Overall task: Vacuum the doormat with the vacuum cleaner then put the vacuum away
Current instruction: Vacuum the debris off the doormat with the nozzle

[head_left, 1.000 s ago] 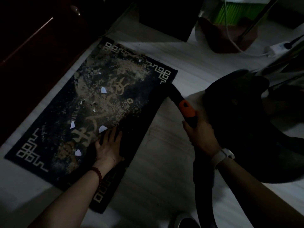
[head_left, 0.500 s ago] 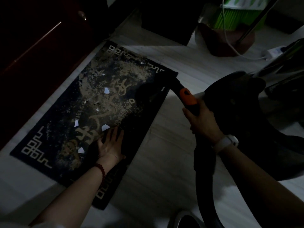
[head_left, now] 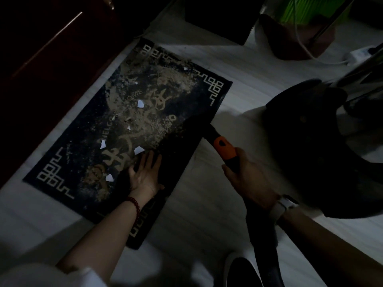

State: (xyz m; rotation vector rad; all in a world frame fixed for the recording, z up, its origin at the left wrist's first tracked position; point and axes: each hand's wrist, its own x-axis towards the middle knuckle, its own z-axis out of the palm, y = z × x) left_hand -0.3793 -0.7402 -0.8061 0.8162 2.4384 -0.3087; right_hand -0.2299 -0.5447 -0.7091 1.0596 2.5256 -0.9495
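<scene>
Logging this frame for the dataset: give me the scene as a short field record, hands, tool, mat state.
surface: pale floor
doormat: dark doormat with a pale pattern, lying flat on the floor
debris: white paper scraps and sandy dirt on the mat, not yet cleared
left hand: left hand pressed flat on the mat's near part, fingers spread
right hand: right hand grips the vacuum wand below its orange section
nozzle: dark end of the wand reaches the mat's right edge
vacuum body: dark, on the floor at right
</scene>
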